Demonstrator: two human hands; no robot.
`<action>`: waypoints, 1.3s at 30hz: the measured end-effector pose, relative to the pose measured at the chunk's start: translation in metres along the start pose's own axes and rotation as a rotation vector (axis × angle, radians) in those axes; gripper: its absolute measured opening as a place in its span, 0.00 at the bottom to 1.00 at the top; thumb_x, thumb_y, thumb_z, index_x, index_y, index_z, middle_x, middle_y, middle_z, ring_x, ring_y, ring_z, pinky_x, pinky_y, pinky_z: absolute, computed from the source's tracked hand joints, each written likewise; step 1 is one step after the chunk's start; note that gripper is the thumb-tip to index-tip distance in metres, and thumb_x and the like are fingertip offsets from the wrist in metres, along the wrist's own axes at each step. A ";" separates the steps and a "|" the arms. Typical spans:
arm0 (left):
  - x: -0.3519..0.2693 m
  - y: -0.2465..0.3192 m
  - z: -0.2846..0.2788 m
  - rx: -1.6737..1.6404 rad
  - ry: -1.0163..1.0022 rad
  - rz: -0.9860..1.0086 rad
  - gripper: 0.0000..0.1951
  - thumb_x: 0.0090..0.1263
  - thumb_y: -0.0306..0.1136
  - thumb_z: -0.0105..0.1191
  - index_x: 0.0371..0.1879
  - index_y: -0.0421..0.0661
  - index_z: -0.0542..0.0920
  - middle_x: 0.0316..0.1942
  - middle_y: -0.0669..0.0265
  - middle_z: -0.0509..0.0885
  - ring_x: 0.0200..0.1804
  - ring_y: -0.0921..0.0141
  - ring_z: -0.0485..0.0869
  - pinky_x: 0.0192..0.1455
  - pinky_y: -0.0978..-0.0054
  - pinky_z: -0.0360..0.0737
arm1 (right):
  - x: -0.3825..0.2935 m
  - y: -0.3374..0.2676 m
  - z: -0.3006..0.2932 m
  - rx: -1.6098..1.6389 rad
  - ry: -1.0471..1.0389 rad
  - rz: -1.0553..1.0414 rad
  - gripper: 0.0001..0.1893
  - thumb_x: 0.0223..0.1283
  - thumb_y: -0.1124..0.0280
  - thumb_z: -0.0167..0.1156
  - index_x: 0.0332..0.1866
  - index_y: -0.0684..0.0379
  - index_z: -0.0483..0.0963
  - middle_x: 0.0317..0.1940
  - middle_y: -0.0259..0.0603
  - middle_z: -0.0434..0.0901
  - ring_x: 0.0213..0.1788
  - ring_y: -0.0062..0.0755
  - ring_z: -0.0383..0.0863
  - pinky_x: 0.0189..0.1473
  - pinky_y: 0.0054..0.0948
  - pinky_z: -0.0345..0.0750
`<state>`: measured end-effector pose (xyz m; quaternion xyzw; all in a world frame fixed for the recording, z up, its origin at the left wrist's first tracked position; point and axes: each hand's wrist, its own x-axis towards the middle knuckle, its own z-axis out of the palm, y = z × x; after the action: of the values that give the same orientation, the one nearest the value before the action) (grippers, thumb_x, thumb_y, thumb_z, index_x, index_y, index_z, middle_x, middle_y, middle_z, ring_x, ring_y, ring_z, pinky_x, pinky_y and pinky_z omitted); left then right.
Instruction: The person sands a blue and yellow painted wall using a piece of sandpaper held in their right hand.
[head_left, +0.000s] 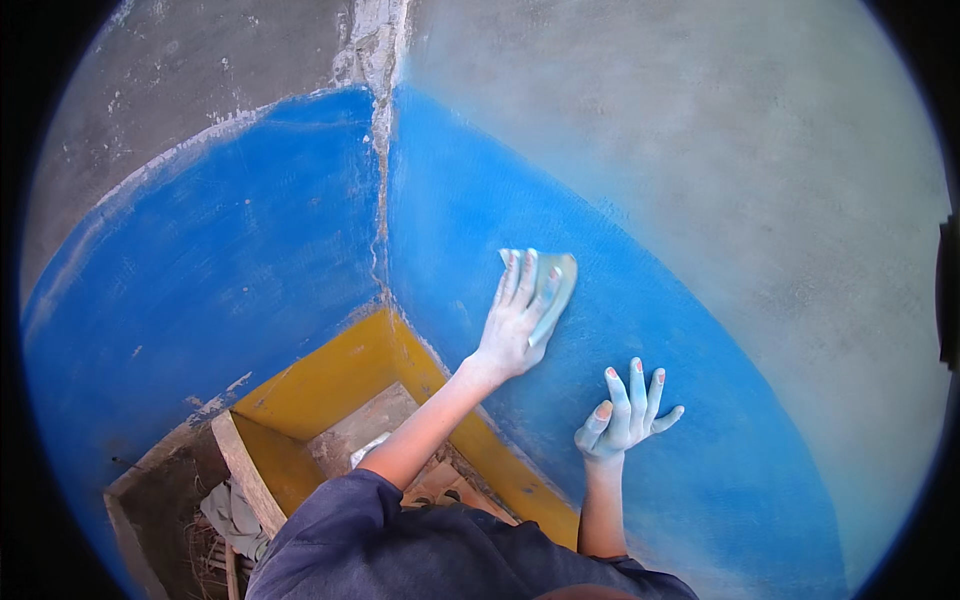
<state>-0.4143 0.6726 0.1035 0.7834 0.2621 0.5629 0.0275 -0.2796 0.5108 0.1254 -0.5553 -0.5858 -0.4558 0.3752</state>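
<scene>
My left hand (517, 311), coated in pale dust, presses a bent sheet of sandpaper (562, 289) against the blue painted wall (480, 195) to the right of the corner. The sheet's abrasive face is hidden. Lower and to the right, my right hand (628, 412), dusty as well, is spread with its fingers apart. It is at the same blue wall and holds nothing; whether its palm touches the surface cannot be told. Bare grey wall (787, 150) borders the blue area along a curved edge.
A cracked, chipped corner joint (382, 150) runs down between two walls. Below it are a yellow-painted ledge (322, 375) and a recess with brown pieces (450, 487). At lower left, a raised partition edge (247, 472) stands beside crumpled grey cloth (234, 510) and sticks (231, 570).
</scene>
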 end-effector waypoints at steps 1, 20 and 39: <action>0.008 -0.002 -0.002 0.018 -0.003 -0.014 0.35 0.74 0.40 0.49 0.80 0.51 0.58 0.81 0.42 0.47 0.81 0.36 0.42 0.79 0.41 0.51 | 0.000 -0.004 0.005 0.023 -0.010 -0.010 0.24 0.78 0.57 0.36 0.53 0.52 0.82 0.62 0.43 0.82 0.77 0.47 0.65 0.82 0.52 0.29; 0.028 -0.001 -0.009 0.125 0.035 0.282 0.34 0.74 0.31 0.47 0.79 0.37 0.54 0.82 0.42 0.44 0.82 0.41 0.40 0.81 0.45 0.44 | 0.003 -0.007 0.025 0.330 0.088 -0.169 0.17 0.73 0.57 0.45 0.46 0.42 0.84 0.47 0.25 0.87 0.60 0.30 0.80 0.73 0.40 0.58; 0.037 -0.062 -0.037 -0.016 0.088 -0.104 0.38 0.73 0.30 0.50 0.81 0.41 0.50 0.82 0.42 0.42 0.82 0.39 0.39 0.82 0.48 0.44 | 0.006 -0.049 0.072 0.376 0.173 -0.131 0.20 0.74 0.58 0.42 0.44 0.47 0.85 0.48 0.28 0.86 0.62 0.36 0.78 0.71 0.40 0.60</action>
<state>-0.4630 0.7335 0.1284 0.7429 0.2991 0.5966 0.0515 -0.3241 0.5827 0.1033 -0.3953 -0.6609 -0.4079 0.4905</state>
